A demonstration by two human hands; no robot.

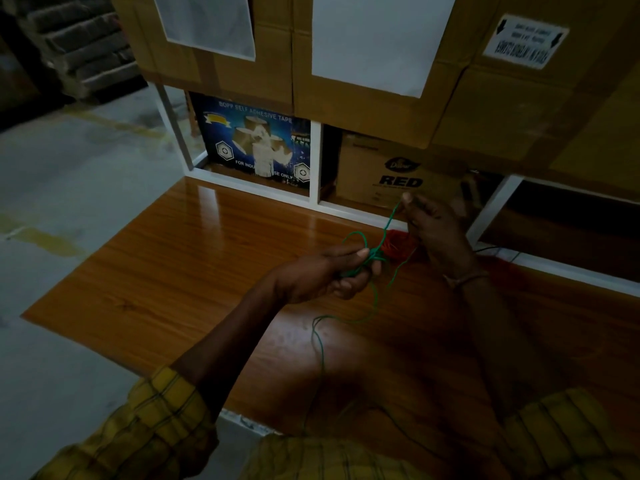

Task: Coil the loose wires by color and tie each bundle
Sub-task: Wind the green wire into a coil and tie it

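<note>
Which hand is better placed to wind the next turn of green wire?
Probably the right hand: it pinches the free end of the green wire, while the left hand grips the coil.

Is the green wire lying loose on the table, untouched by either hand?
No, the left hand grips the green wire and the right hand pinches its end.
</note>
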